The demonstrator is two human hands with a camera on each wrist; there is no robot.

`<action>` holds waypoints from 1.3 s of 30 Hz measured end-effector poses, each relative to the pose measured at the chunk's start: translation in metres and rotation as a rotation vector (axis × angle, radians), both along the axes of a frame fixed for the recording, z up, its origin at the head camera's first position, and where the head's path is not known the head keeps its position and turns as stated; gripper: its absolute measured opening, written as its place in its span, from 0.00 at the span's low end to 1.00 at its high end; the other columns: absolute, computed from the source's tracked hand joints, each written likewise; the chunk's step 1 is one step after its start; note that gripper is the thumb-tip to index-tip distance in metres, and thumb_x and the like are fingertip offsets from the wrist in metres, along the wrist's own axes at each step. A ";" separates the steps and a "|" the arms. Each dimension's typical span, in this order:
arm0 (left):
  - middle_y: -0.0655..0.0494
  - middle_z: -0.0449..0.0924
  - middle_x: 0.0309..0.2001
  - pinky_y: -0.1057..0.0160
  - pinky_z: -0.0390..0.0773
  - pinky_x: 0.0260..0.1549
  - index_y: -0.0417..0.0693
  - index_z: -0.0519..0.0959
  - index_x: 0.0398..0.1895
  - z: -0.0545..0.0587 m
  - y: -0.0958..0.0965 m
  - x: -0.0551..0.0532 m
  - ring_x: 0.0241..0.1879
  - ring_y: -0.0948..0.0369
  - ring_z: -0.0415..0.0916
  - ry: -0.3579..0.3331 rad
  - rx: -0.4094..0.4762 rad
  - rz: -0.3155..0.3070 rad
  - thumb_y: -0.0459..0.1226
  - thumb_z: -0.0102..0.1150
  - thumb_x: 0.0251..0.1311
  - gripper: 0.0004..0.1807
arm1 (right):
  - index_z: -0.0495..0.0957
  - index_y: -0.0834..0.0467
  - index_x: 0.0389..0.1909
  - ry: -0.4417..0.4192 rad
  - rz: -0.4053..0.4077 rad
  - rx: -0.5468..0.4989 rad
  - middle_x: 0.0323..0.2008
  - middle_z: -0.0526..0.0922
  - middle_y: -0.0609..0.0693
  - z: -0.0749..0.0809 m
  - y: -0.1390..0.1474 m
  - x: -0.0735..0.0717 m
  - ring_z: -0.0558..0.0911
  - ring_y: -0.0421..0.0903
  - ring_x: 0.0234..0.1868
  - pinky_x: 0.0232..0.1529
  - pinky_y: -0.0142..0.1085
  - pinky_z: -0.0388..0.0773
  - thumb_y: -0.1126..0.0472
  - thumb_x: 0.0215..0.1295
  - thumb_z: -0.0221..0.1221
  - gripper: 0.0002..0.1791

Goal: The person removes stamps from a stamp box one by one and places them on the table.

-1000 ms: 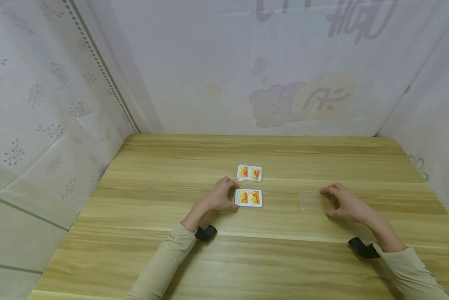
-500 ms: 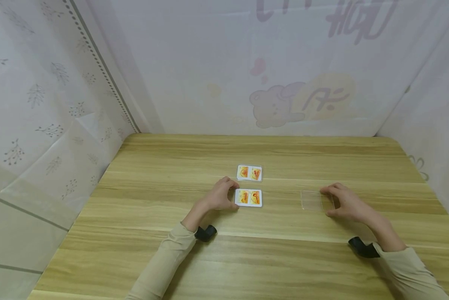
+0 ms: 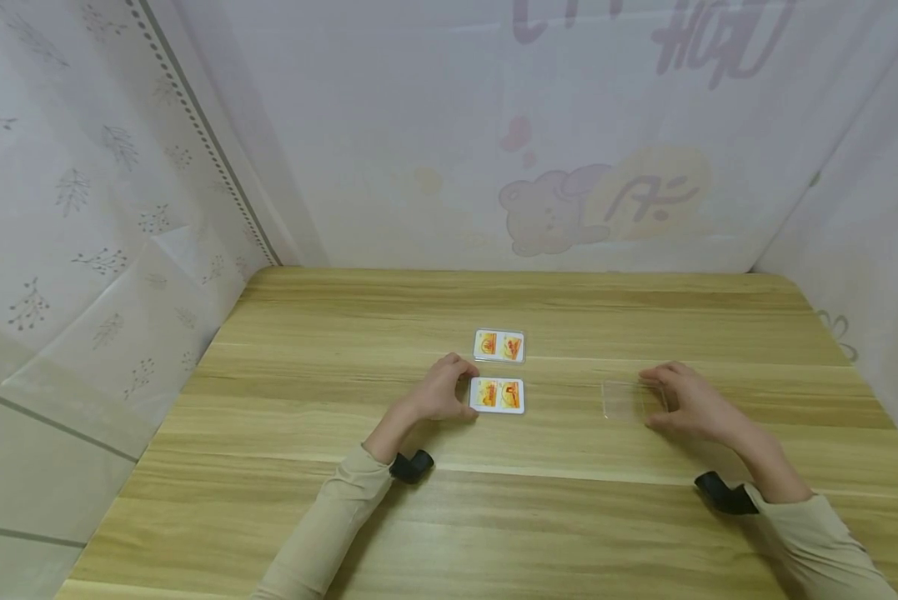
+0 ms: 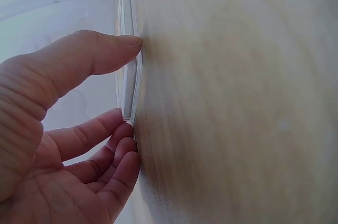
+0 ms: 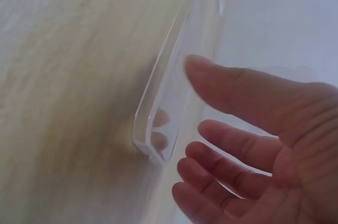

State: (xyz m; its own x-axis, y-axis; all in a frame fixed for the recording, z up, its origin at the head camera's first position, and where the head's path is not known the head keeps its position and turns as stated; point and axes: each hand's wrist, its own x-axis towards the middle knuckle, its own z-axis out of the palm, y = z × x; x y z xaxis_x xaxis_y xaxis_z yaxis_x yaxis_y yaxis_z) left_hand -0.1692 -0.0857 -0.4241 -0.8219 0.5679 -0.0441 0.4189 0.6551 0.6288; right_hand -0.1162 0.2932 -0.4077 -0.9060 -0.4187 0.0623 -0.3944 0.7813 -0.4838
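My left hand (image 3: 435,395) holds the left end of a card stack (image 3: 497,396) in a shallow case, thumb on the near edge and fingers at the far one. The top card carries two orange-yellow pictures. In the left wrist view the white stack (image 4: 127,84) sits in a thin clear tray, thumb touching its side. Farther right, a clear plastic box lid (image 3: 624,401) lies on the table. My right hand (image 3: 690,405) is around its right end, fingers parted; the right wrist view shows the thumb and fingers apart from the lid (image 5: 169,94).
Behind the held stack lies a second clear case (image 3: 499,345) with orange-pictured cards. All of this is on a wood-grain table (image 3: 569,517). A pale printed curtain (image 3: 388,150) hangs along the back and sides.
My right hand has let go of the clear lid and shifted up slightly, while the lid stays in place. The left hand and the card stack have not moved.
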 end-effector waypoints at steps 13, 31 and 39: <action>0.46 0.71 0.45 0.55 0.69 0.53 0.33 0.75 0.47 0.001 -0.001 -0.002 0.48 0.52 0.68 0.012 0.013 -0.006 0.31 0.74 0.38 0.29 | 0.75 0.73 0.46 0.113 -0.018 -0.083 0.41 0.79 0.65 0.007 -0.018 -0.007 0.78 0.59 0.41 0.41 0.51 0.77 0.69 0.52 0.66 0.21; 0.47 0.71 0.46 0.55 0.69 0.54 0.34 0.75 0.48 0.001 -0.001 0.000 0.50 0.52 0.68 -0.010 0.002 -0.002 0.32 0.74 0.38 0.29 | 0.76 0.71 0.45 0.107 -0.002 -0.184 0.41 0.80 0.64 0.012 -0.048 -0.014 0.79 0.58 0.41 0.43 0.50 0.77 0.69 0.53 0.66 0.18; 0.46 0.71 0.45 0.56 0.69 0.54 0.33 0.75 0.48 0.001 -0.001 0.000 0.50 0.52 0.68 -0.016 -0.005 0.001 0.32 0.74 0.38 0.29 | 0.76 0.71 0.45 0.093 0.017 -0.204 0.41 0.79 0.64 0.012 -0.058 -0.017 0.79 0.59 0.42 0.43 0.50 0.77 0.72 0.53 0.65 0.17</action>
State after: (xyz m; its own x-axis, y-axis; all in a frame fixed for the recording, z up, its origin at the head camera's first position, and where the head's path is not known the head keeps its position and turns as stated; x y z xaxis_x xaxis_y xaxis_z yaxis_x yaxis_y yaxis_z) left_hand -0.1690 -0.0864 -0.4230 -0.8217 0.5667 -0.0604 0.4078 0.6587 0.6323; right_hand -0.1329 0.2347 -0.3956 -0.8852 -0.4041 0.2306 -0.4572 0.6635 -0.5922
